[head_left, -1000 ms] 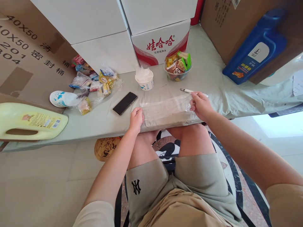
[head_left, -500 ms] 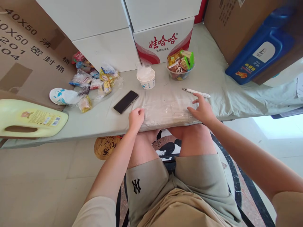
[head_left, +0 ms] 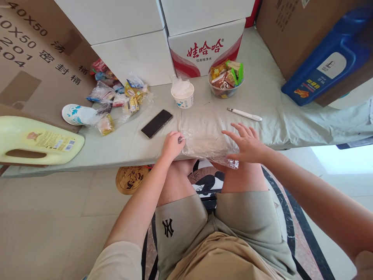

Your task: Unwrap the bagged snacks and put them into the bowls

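Note:
A clear, crinkled plastic bag [head_left: 204, 146] lies at the front edge of the cloth-covered bench, part of it hanging over the edge. My left hand [head_left: 173, 145] is closed on the bag's left end. At the bag's right end, my right hand [head_left: 246, 143] has its fingers spread, close over the plastic; whether the thumb touches it I cannot tell. A black phone [head_left: 156, 123] lies left of the bag. Behind the right hand lies a white pen-shaped cutter [head_left: 244, 114]. A paper cup [head_left: 182, 95] with clear plastic in it stands behind the bag.
A clear bowl of wrapped snacks [head_left: 225, 90] stands at the back, before a white carton [head_left: 208, 48]. Loose snack packets [head_left: 132, 102] and a tipped paper cup [head_left: 76, 114] lie left. A yellow jug [head_left: 55, 146] and a blue bottle [head_left: 323, 64] flank the bench [head_left: 274, 97].
The plastic bag, flat before, is now bunched up and its right end droops over the edge. My right hand has drawn down, its fingers spread wider. My left hand has shifted slightly right.

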Action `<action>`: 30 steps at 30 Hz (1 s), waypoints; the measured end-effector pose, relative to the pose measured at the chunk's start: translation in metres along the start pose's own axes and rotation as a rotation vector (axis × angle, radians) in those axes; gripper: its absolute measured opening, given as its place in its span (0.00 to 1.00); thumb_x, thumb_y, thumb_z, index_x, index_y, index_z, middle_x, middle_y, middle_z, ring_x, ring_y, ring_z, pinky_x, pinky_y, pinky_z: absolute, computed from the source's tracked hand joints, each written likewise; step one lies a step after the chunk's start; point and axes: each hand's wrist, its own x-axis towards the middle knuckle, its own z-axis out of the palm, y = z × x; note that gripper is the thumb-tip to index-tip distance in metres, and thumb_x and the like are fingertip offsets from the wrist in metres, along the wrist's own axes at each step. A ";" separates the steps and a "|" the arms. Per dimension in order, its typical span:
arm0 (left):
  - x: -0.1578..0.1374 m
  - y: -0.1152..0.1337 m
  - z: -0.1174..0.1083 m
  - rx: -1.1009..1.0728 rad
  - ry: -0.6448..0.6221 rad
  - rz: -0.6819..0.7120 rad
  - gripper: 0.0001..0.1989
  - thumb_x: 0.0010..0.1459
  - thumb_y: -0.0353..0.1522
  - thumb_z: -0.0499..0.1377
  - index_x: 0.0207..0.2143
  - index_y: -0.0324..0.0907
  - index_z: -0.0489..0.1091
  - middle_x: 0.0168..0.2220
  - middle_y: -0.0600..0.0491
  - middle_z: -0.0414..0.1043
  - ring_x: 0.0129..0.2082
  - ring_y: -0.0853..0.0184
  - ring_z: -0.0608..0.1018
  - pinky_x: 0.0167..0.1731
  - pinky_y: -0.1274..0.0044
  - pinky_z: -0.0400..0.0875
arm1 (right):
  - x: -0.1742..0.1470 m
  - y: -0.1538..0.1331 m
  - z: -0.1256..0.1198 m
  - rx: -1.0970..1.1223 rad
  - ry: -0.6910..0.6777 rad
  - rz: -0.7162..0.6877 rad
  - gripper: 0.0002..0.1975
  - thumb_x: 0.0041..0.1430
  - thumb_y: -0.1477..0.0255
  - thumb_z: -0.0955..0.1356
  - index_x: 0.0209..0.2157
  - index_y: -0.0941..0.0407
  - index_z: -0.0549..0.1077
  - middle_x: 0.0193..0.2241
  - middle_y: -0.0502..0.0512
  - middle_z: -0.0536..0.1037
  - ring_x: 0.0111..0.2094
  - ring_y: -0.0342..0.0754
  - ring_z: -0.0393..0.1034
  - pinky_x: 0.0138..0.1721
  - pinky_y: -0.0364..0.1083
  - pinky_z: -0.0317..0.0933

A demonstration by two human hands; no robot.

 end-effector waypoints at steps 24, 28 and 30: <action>-0.061 0.040 0.011 -1.084 -0.618 -0.075 0.26 0.50 0.41 0.70 0.49 0.40 0.73 0.48 0.43 0.80 0.47 0.59 0.81 0.50 0.68 0.72 | 0.006 -0.088 0.004 1.389 -0.123 0.360 0.15 0.57 0.64 0.71 0.43 0.52 0.66 0.31 0.50 0.81 0.30 0.46 0.78 0.33 0.45 0.71; -0.057 0.040 0.004 -0.853 -0.681 -0.113 0.20 0.59 0.39 0.63 0.52 0.40 0.71 0.27 0.53 0.79 0.25 0.68 0.80 0.29 0.76 0.72 | -0.002 -0.079 0.005 1.344 -0.150 0.303 0.12 0.58 0.67 0.69 0.44 0.53 0.73 0.35 0.52 0.81 0.32 0.46 0.79 0.38 0.49 0.74; -0.061 0.042 -0.009 -0.826 -0.700 -0.099 0.20 0.59 0.40 0.63 0.51 0.40 0.70 0.19 0.58 0.74 0.16 0.70 0.75 0.21 0.79 0.68 | -0.008 -0.077 0.001 1.305 -0.117 0.255 0.11 0.60 0.66 0.68 0.44 0.53 0.76 0.29 0.51 0.80 0.32 0.47 0.79 0.37 0.49 0.75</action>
